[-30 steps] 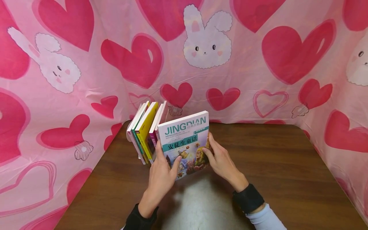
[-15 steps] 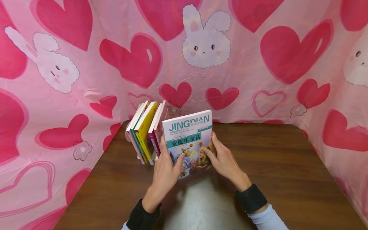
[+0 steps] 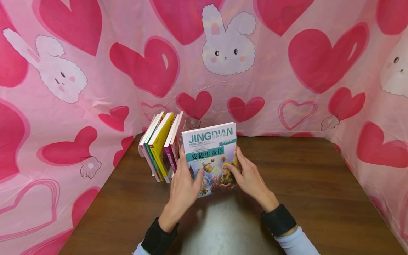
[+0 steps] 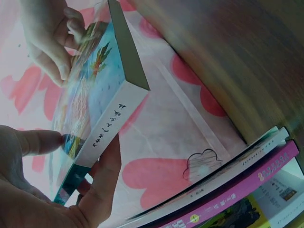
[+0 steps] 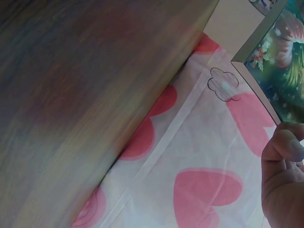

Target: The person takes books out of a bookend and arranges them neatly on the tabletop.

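Note:
A paperback book [image 3: 211, 159] with a white and teal cover and a fairy-tale picture is held up, tilted, in front of me. My left hand [image 3: 184, 187] grips its spine side, thumb on the cover and fingers behind. On the opposite edge my right hand [image 3: 251, 177] pinches it, thumb over the picture. In the left wrist view the book's white spine [image 4: 107, 128] faces the camera, with the left thumb and fingers around it. The right wrist view shows a corner of the book [image 5: 280, 61] above the right hand [image 5: 285, 175].
To the left of the held book, several upright books lean together, among them a yellow book [image 3: 161, 141] and one with a magenta spine [image 3: 170, 157]. They stand on a brown wooden table [image 3: 302, 191]. Pink heart-patterned cloth [image 3: 271, 81] encloses the table's back and sides.
Both hands have carried the book a little to the right, away from the row of books, with most of the shift in the first half second. The standing books stay put.

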Tool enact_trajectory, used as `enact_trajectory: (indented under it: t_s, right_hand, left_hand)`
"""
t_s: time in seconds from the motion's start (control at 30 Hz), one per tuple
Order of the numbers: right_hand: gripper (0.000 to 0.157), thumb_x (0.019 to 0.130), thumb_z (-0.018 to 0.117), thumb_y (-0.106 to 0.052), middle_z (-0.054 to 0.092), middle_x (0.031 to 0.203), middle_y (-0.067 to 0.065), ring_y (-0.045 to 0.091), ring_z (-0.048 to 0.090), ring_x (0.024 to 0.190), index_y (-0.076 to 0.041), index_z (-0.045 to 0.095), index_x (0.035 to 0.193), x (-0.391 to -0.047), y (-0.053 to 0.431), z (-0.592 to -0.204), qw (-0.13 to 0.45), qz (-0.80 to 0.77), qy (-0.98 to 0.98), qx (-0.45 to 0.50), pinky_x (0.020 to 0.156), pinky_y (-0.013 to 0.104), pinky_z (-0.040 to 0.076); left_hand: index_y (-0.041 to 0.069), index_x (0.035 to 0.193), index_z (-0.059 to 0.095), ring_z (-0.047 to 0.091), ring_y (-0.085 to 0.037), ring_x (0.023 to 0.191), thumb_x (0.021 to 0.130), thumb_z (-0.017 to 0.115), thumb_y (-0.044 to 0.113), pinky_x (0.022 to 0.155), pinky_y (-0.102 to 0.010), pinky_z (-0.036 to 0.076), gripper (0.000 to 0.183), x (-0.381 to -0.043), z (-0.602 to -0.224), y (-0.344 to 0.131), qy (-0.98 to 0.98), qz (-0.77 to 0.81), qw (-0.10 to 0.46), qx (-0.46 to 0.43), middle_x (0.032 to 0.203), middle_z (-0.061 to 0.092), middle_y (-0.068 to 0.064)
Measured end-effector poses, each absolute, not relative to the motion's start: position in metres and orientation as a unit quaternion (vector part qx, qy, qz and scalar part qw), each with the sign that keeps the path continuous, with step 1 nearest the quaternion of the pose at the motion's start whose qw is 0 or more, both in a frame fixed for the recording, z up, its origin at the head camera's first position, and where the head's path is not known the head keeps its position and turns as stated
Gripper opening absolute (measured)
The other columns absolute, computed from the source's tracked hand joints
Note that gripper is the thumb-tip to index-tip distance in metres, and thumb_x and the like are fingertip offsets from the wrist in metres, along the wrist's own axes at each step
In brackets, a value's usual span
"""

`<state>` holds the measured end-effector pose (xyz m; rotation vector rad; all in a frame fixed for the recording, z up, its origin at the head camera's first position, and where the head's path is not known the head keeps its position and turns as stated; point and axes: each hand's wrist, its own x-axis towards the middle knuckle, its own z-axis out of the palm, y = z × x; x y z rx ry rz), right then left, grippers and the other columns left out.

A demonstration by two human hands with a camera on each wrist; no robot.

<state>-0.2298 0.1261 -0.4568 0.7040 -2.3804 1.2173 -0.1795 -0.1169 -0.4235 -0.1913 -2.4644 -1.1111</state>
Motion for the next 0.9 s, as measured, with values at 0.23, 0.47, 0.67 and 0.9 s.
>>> enact_trajectory:
  t_s: [0.23, 0.47, 0.67, 0.9]
  right_hand:
    - [0.084, 0.098, 0.077, -0.016, 0.065, 0.128, 0.012, 0.021, 0.059, 0.091, -0.01, 0.029, 0.167, -0.231, 0.129, -0.457, 0.162, 0.443, -0.849, 0.237, 0.073, 0.032, 0.052]
    - [0.082, 0.098, 0.077, -0.016, 0.066, 0.121, 0.013, 0.02, 0.056, 0.084, -0.006, 0.032, 0.165, -0.232, 0.132, -0.457, 0.17, 0.43, -0.856, 0.23, 0.067, 0.03, 0.048]
    - [0.082, 0.099, 0.076, -0.018, 0.066, 0.13, 0.014, 0.022, 0.062, 0.094, -0.009, 0.031, 0.166, -0.232, 0.134, -0.455, 0.143, 0.439, -0.861, 0.212, 0.08, 0.038, 0.058]
    - [0.081, 0.1, 0.076, -0.023, 0.065, 0.132, 0.015, 0.023, 0.064, 0.097, -0.011, 0.029, 0.166, -0.232, 0.137, -0.455, 0.107, 0.448, -0.866, 0.193, 0.087, 0.044, 0.06]
  left_hand:
    - [0.026, 0.17, -0.001, 0.067, -0.029, 0.105, 0.095, 0.079, 0.028, 0.079, -0.044, 0.061, 0.11, -0.187, -0.426, -0.114, -0.897, -0.386, 0.207, -0.056, 0.139, 0.053, -0.015]
    - [0.018, 0.17, 0.002, 0.064, -0.028, 0.095, 0.097, 0.077, 0.026, 0.065, -0.036, 0.053, 0.105, -0.194, -0.427, -0.11, -0.898, -0.394, 0.189, -0.05, 0.137, 0.052, -0.016]
    - [0.018, 0.17, 0.0, 0.063, -0.028, 0.099, 0.098, 0.076, 0.025, 0.072, -0.042, 0.056, 0.105, -0.197, -0.428, -0.108, -0.899, -0.401, 0.17, -0.047, 0.14, 0.051, -0.017]
    - [0.011, 0.17, 0.004, 0.059, -0.024, 0.084, 0.101, 0.071, 0.025, 0.064, -0.037, 0.052, 0.097, -0.203, -0.427, -0.107, -0.901, -0.393, 0.169, -0.067, 0.136, 0.051, -0.019]
